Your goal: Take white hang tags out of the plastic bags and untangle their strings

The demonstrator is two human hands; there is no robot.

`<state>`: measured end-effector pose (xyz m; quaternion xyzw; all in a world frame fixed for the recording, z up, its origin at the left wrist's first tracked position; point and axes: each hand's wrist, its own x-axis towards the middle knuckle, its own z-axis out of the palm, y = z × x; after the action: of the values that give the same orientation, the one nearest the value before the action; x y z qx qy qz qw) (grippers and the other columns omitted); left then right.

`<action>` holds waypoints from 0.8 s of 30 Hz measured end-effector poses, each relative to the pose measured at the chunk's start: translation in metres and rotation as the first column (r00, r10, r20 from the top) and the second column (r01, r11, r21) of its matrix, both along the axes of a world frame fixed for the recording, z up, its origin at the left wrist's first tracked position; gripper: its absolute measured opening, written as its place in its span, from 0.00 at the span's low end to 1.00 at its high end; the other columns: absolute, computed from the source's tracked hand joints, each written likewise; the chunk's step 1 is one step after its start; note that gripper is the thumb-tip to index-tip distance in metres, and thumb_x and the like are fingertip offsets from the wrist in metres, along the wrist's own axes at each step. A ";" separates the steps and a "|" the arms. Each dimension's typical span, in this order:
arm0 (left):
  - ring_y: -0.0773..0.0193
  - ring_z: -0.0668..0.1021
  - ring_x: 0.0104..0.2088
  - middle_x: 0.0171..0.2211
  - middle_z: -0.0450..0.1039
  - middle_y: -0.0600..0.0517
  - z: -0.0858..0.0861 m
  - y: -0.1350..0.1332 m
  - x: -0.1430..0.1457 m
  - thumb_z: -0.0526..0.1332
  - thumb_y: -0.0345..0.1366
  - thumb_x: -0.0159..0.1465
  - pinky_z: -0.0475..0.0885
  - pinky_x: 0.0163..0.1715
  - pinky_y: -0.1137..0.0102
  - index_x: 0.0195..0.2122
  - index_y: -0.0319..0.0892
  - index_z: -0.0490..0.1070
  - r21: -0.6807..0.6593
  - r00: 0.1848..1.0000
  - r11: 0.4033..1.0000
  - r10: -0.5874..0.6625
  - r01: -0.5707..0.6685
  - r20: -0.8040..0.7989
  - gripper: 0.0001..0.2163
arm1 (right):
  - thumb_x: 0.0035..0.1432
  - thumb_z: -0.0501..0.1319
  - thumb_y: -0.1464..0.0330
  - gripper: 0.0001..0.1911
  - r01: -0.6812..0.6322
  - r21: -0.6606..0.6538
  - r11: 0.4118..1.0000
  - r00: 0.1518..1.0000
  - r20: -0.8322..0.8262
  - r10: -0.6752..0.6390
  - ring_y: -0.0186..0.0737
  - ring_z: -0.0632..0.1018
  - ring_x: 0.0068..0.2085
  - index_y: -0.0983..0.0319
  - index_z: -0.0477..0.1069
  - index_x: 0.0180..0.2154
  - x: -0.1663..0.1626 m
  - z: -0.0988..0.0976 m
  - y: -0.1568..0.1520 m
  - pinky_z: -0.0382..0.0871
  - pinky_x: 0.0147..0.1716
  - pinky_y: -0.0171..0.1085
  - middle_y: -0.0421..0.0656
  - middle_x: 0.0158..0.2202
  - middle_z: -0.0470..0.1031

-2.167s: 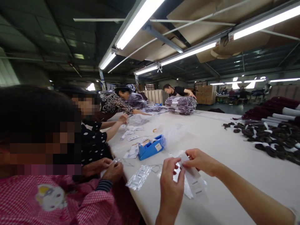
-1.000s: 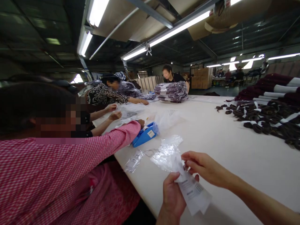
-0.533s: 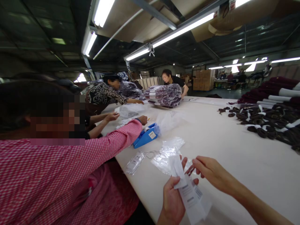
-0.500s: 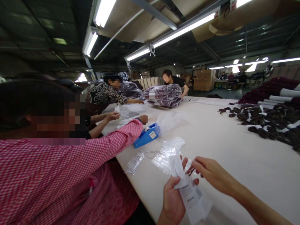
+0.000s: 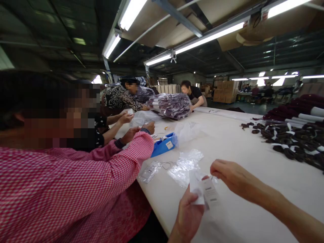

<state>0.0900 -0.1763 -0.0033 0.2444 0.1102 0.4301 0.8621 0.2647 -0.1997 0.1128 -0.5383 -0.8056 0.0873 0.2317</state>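
Observation:
My left hand (image 5: 188, 214) is closed on a small bundle of white printed labels (image 5: 204, 190), held just above the near edge of the long white table (image 5: 235, 148). My right hand (image 5: 229, 175) hovers right beside the labels with its fingers curled and pinched near their top edge. Crinkled clear plastic bags (image 5: 186, 163) lie on the table just beyond the labels.
A person in a pink checked shirt (image 5: 83, 192) leans in at my left, reaching toward a blue tape dispenser (image 5: 164, 144). Further people work along the left side. A wrapped dark garment bundle (image 5: 170, 105) lies at the far end. Dark cords and folded cloth (image 5: 293, 141) lie at right.
The labels in my left hand now show shorter and more upright. My right hand has drawn slightly back. The far worker pushed the garment bundle leftward; the neighbour in pink leaned in over the table.

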 end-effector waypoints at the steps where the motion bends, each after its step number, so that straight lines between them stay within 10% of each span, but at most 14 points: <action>1: 0.52 0.70 0.54 0.52 0.71 0.46 -0.004 0.002 -0.001 0.57 0.29 0.52 0.63 0.50 0.60 0.58 0.45 0.64 0.041 0.999 0.999 0.002 0.000 -0.043 0.29 | 0.65 0.51 0.73 0.08 0.010 0.047 0.999 0.997 0.075 -0.014 0.38 0.73 0.32 0.60 0.67 0.34 0.002 0.012 0.001 0.62 0.31 0.34 0.40 0.33 0.72; 9: 0.51 0.60 0.63 0.59 0.64 0.46 -0.024 0.042 -0.018 0.55 0.26 0.40 0.56 0.57 0.58 0.57 0.46 0.63 0.313 0.835 0.944 0.256 -0.107 -0.487 0.38 | 0.65 0.53 0.72 0.07 0.033 0.153 0.988 0.904 0.418 -0.095 0.38 0.73 0.29 0.59 0.66 0.34 0.007 0.071 0.007 0.54 0.25 0.35 0.38 0.33 0.73; 18: 0.53 0.59 0.63 0.62 0.60 0.51 0.073 0.012 -0.013 0.59 0.37 0.60 0.50 0.62 0.59 0.58 0.48 0.64 0.759 0.610 0.644 0.641 -0.097 -0.466 0.23 | 0.65 0.52 0.74 0.08 0.056 0.126 0.990 0.908 0.405 -0.103 0.38 0.74 0.33 0.60 0.66 0.33 -0.002 0.081 0.003 0.58 0.31 0.35 0.39 0.33 0.73; 24: 0.52 0.74 0.46 0.42 0.77 0.49 0.112 0.008 0.015 0.61 0.38 0.59 0.64 0.48 0.62 0.41 0.44 0.75 0.837 0.554 0.545 0.709 -0.040 -0.435 0.10 | 0.64 0.52 0.75 0.10 -0.011 0.120 0.993 0.914 0.405 -0.039 0.36 0.72 0.31 0.60 0.67 0.32 -0.012 0.083 0.002 0.57 0.29 0.34 0.39 0.32 0.71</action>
<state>0.1045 -0.1686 0.1086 0.6937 0.3178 0.4886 0.4233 0.2525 -0.1975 0.1960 -0.5356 -0.8359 -0.0766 0.0917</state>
